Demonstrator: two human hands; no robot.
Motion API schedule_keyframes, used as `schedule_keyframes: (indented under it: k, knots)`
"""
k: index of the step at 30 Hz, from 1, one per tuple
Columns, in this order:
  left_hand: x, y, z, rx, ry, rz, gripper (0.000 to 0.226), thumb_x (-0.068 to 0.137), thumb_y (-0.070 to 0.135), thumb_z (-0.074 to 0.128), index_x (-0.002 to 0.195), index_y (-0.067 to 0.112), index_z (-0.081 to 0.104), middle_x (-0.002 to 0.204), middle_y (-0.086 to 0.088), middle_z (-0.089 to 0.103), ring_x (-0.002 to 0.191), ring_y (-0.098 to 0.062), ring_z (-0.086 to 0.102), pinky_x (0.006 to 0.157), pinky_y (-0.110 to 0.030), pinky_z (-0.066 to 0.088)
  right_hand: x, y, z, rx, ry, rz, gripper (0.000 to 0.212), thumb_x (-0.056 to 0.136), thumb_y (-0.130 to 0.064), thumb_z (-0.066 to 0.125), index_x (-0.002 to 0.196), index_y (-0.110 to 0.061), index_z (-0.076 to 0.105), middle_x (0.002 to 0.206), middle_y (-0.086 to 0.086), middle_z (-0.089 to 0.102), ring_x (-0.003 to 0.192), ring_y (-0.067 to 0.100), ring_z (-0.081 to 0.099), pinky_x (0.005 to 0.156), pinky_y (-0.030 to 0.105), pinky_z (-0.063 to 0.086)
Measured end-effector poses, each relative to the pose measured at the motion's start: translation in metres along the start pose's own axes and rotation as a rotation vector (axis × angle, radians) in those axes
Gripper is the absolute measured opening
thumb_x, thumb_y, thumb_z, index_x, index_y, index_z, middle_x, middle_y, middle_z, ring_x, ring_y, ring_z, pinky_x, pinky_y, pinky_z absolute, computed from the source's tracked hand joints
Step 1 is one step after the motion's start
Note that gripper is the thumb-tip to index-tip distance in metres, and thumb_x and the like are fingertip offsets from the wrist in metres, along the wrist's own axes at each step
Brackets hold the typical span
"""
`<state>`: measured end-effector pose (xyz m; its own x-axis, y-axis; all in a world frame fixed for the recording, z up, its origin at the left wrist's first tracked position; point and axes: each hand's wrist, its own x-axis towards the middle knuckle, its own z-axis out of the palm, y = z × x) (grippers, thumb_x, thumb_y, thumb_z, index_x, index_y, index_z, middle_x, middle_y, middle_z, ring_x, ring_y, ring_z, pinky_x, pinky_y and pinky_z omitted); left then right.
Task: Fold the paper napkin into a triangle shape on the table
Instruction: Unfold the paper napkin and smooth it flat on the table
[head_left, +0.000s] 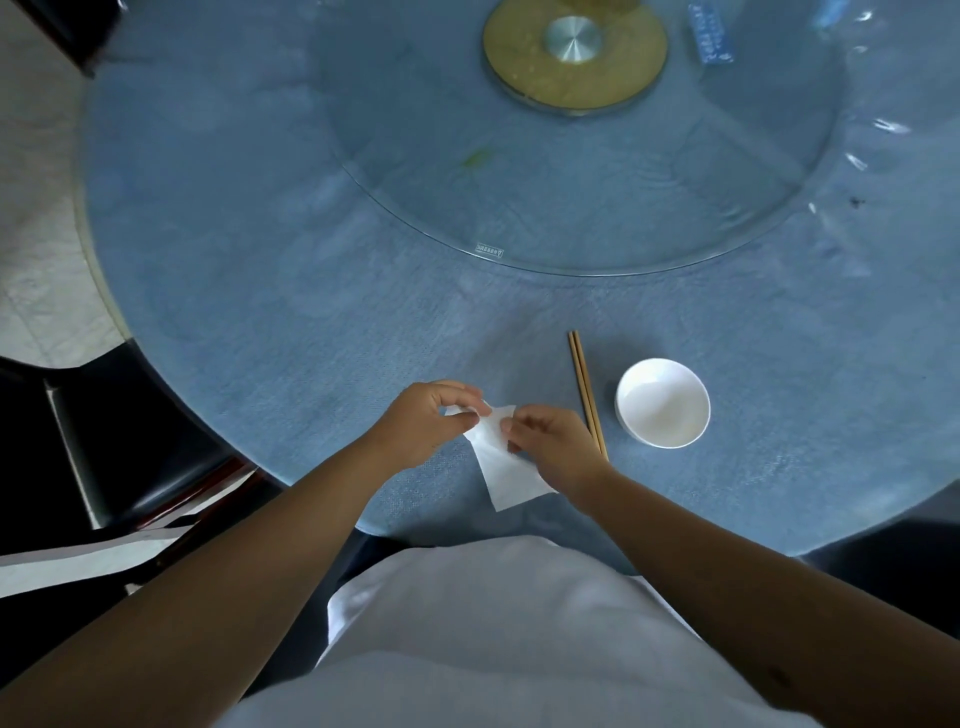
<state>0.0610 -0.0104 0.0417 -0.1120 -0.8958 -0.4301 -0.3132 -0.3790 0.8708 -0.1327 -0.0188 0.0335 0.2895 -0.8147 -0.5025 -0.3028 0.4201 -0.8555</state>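
A white paper napkin (501, 467) lies near the front edge of the round table (260, 291), which has a blue cloth. Its near part rests flat, its far end is lifted. My left hand (423, 421) pinches the far left corner of the napkin between thumb and fingertips. My right hand (550, 441) pinches the far right edge and covers part of the napkin's right side.
A pair of wooden chopsticks (584, 387) lies just right of my right hand. A white bowl (662, 402) stands beyond them. A glass turntable (571, 156) with a brass hub (574, 52) fills the table's middle. A dark chair (130, 457) stands at the left.
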Motion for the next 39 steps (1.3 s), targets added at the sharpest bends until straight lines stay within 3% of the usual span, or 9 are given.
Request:
schedule_keyframes:
  k: [3,8,13,16,20,25,27,31,39]
  knots:
    - [-0.004,-0.001,-0.001,-0.089,0.02,-0.008,0.039,0.084,-0.013,0.059,0.075,0.021,0.076,0.122,0.012,0.059,0.109,-0.006,0.057,0.078,-0.016,0.048,0.0,0.002,-0.001,0.086,0.042,0.044,0.025,0.089,-0.013,0.062,0.064,-0.01,0.066,0.064,0.004,0.057,0.061,0.014,0.049,0.06,0.027,0.04]
    - [-0.009,-0.004,-0.011,-0.151,0.017,-0.048,0.045,0.081,-0.019,0.048,0.072,0.015,0.075,0.13,0.013,0.057,0.115,0.003,0.052,0.079,-0.012,0.047,0.002,-0.002,-0.009,0.21,0.059,0.028,0.038,0.086,-0.005,0.054,0.052,-0.021,0.061,0.058,-0.002,0.052,0.061,0.016,0.047,0.064,0.034,0.038]
    - [-0.012,-0.009,-0.026,-0.159,0.033,-0.142,0.048,0.086,-0.009,0.046,0.072,0.026,0.077,0.087,0.017,0.073,0.08,0.001,0.065,0.069,-0.012,0.049,0.008,-0.015,-0.011,0.276,0.01,-0.006,0.023,0.075,-0.021,0.056,0.053,-0.022,0.058,0.053,-0.007,0.049,0.055,0.012,0.044,0.055,0.026,0.035]
    - [-0.013,-0.013,-0.033,-0.279,0.017,-0.186,0.032,0.088,0.002,0.052,0.083,0.022,0.077,0.094,0.008,0.075,0.09,-0.01,0.07,0.077,-0.024,0.055,0.015,-0.019,-0.008,0.293,0.021,-0.014,0.022,0.076,-0.024,0.056,0.054,-0.023,0.059,0.051,-0.01,0.05,0.05,0.008,0.045,0.049,0.02,0.036]
    - [-0.012,-0.013,-0.032,-0.229,0.127,-0.154,0.011,0.085,0.02,0.07,0.077,0.027,0.068,0.078,0.012,0.069,0.075,-0.007,0.064,0.065,-0.019,0.05,0.023,-0.026,-0.008,0.312,0.048,0.007,0.023,0.076,-0.024,0.056,0.054,-0.024,0.059,0.048,-0.012,0.049,0.043,0.006,0.043,0.042,0.018,0.034]
    - [-0.007,-0.008,-0.036,-0.22,0.244,-0.183,0.036,0.082,0.007,0.072,0.095,0.038,0.059,0.108,-0.003,0.065,0.087,-0.025,0.067,0.073,-0.043,0.055,0.026,-0.031,-0.012,0.258,0.074,-0.018,0.03,0.084,-0.019,0.056,0.055,-0.024,0.057,0.049,-0.012,0.044,0.046,0.008,0.039,0.046,0.021,0.031]
    - [-0.008,-0.007,-0.043,-0.183,0.24,-0.166,0.045,0.081,0.006,0.073,0.101,0.043,0.058,0.104,-0.002,0.066,0.082,-0.016,0.069,0.07,-0.035,0.057,0.023,-0.03,-0.014,0.239,0.081,-0.03,0.035,0.09,-0.012,0.055,0.056,-0.023,0.057,0.051,-0.008,0.043,0.051,0.013,0.039,0.051,0.025,0.032]
    - [-0.013,-0.013,-0.058,-0.223,0.187,-0.119,0.033,0.081,-0.002,0.073,0.097,0.026,0.065,0.086,0.001,0.07,0.069,-0.005,0.067,0.062,-0.018,0.052,0.017,-0.028,-0.019,0.25,0.116,-0.062,0.035,0.089,-0.006,0.055,0.057,-0.02,0.055,0.058,0.004,0.043,0.06,0.022,0.042,0.062,0.038,0.037]
    - [-0.009,-0.022,-0.075,-0.448,0.124,-0.179,0.005,0.089,0.006,0.064,0.09,0.01,0.066,0.082,-0.001,0.073,0.077,-0.016,0.069,0.064,-0.028,0.057,0.032,-0.034,-0.017,0.185,0.184,-0.022,0.034,0.092,-0.011,0.054,0.059,-0.019,0.054,0.051,-0.007,0.043,0.048,0.009,0.039,0.048,0.025,0.034]
